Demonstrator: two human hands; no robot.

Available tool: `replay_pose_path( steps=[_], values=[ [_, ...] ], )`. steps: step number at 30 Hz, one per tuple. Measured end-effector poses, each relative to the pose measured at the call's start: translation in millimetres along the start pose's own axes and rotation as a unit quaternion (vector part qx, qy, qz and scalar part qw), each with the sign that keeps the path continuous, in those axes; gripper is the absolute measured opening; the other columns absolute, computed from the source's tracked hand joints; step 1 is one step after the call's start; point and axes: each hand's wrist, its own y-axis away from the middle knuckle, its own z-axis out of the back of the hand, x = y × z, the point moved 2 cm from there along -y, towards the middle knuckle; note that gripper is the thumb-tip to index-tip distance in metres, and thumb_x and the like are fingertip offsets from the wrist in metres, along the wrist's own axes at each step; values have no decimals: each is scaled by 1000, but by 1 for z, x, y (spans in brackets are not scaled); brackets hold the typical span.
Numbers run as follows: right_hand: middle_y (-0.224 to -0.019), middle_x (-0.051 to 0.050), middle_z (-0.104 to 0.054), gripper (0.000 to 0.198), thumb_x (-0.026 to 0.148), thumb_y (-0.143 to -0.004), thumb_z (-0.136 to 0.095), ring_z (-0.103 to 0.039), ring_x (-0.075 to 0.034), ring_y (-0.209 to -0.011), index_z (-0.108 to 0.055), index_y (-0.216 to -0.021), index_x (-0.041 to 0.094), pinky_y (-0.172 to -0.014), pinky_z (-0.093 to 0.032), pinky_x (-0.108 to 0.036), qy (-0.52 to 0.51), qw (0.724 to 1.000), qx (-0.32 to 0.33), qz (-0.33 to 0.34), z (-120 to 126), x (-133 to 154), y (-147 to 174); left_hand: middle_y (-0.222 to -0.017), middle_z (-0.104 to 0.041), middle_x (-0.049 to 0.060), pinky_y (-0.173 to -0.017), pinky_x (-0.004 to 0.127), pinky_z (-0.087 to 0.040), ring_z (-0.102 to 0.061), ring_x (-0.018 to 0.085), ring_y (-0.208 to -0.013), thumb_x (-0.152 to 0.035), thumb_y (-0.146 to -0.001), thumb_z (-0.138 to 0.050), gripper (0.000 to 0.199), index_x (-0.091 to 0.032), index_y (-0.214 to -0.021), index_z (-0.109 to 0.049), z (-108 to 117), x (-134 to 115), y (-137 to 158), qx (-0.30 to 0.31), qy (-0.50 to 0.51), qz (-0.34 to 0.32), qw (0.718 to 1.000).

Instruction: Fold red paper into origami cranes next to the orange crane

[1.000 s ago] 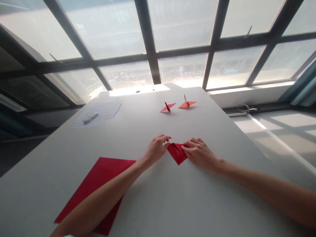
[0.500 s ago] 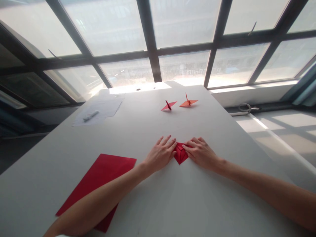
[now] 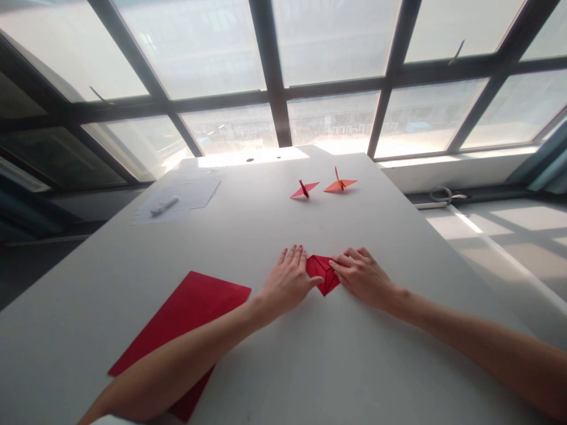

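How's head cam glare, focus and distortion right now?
Head view: glare whitens the far edge of the white table; dark window frames fan outward upward, perhaps lens distortion. Same view: white paper sheets look soft; folded red paper shows visible creases.

Two hands [image 3: 287, 282] [image 3: 362, 277]; two paper cranes [image 3: 305, 190] [image 3: 341, 185]

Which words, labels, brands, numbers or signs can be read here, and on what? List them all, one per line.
None: no text can be read anywhere.
Folded red paper, large red sheet, red paper crane, orange paper crane: no lettering shows.
White sheets: too washed out to tell whether they bear print.
Whitish object on them: too blurred to tell whether it carries a label.
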Motion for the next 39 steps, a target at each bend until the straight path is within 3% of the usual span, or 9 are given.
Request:
replay_pose_path(
  steps=[2,4,7,15,21,24,28,34,39],
  values=[
    [-105,-11,-71,26,16,-94,-53,-57,-25,-97,-66,-117,18,-86,-33,-39,-3,1000,-3,1,-1,1,0,-145,-43,29,-113,55,-29,-33,37,-142,-57,-99,-30,72,-3,-147,-34,5,2,0,-28,3,40,999],
    [-105,-11,-71,26,16,-95,-53,-57,-25,-97,-66,-117,18,-87,-33,-38,-8,1000,-3,0,-1,1,-1,-154,-32,24,-116,49,-26,-24,31,-147,-52,-101,-28,68,-7,-151,-25,8,-4,-1,-31,25,-21,999],
    [-108,-10,-71,26,18,-97,-51,-57,-24,-98,-65,-119,19,-88,-33,-38,-17,1000,-2,-3,-2,0,1,-158,-25,19,-118,45,-23,-19,27,-149,-59,-98,-30,74,-13,-155,-16,4,-19,1,32,61,-123,990],
    [-131,-12,-63,28,24,-98,-47,-52,-30,-114,-65,-118,18,-96,-30,-47,30,992,-38,-119,5,-15,18,-158,-23,20,-120,45,-18,-16,28,-149,-64,-96,-32,80,-10,-153,-21,-6,-22,3,63,56,-118,989],
    [-143,-11,-53,34,30,-100,-45,-46,-28,-126,-59,-130,20,-102,-31,-44,-20,997,-7,-70,0,-10,12,-158,-24,20,-119,48,-19,-19,31,-149,-63,-95,-37,81,-10,-154,-21,-7,-24,5,60,83,-117,988],
    [-142,-11,-54,35,26,-99,-44,-45,-28,-127,-59,-130,19,-104,-31,-44,-37,996,-5,-81,-2,-9,12,-155,-35,17,-116,43,-31,-34,26,-143,-48,-100,-38,67,-13,-154,-20,-5,-15,0,10,151,-70,986],
    [-139,-8,-58,33,23,-98,-46,-48,-26,-125,-62,-127,22,-102,-36,-42,-81,994,-13,-79,-4,-14,12,-142,-52,11,-109,42,-39,-47,24,-131,-31,-99,-45,50,-22,-148,-38,1,10,-15,-114,210,30,971],
    [-133,-8,-62,38,22,-95,-49,-52,-25,-122,-60,-132,24,-102,-39,-43,-129,986,-51,-91,-12,-22,5,-108,-70,6,-94,37,-47,-60,22,-102,-26,-87,-67,31,-25,-117,-70,-4,16,-27,-54,265,-38,962],
    [-122,-14,-64,47,37,-91,-58,-55,-29,-115,-56,-135,20,-99,-43,-46,-179,965,-97,-164,-10,-18,3,-82,-70,4,-70,27,-49,-61,15,-71,-25,-88,-62,16,-20,-91,-77,-3,7,-28,-63,396,43,915]
  ],
)
